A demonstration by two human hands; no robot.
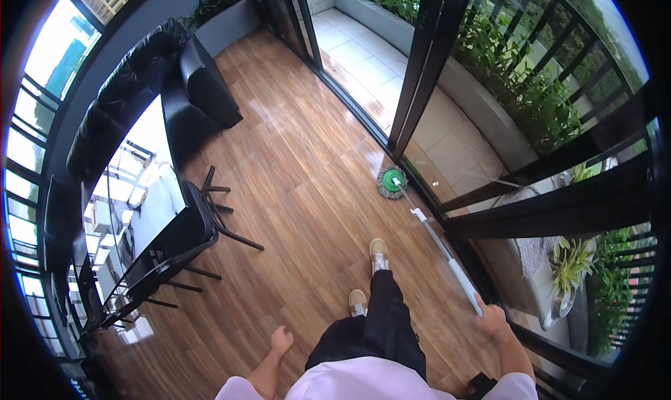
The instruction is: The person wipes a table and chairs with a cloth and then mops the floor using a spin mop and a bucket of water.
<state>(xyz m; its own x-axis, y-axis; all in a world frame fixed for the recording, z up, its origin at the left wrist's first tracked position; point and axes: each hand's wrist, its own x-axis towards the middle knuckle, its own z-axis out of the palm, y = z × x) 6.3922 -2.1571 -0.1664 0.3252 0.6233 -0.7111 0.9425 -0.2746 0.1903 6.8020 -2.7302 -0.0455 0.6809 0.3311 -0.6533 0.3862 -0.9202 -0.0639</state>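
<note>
My right hand (492, 320) is wrapped round the upper end of a white and grey mop handle (463, 282). The handle slants forward and left to a round mop head (384, 184) with a green centre and a grey fringe. That head rests flat on the wooden floor (300, 190), close beside the black track of the sliding glass door (414, 183). At my left side, my left hand (282, 340) hangs with its fingers curled in, and no object shows in it.
A glossy marble-look table (150, 208) stands on the left with a black chair (199, 222) whose legs reach onto the floor. Beyond is a black sofa (199, 71). Tiled balcony (360, 54) and planters (482, 103) lie past the glass. My shoes (379, 250) are just behind the mop head.
</note>
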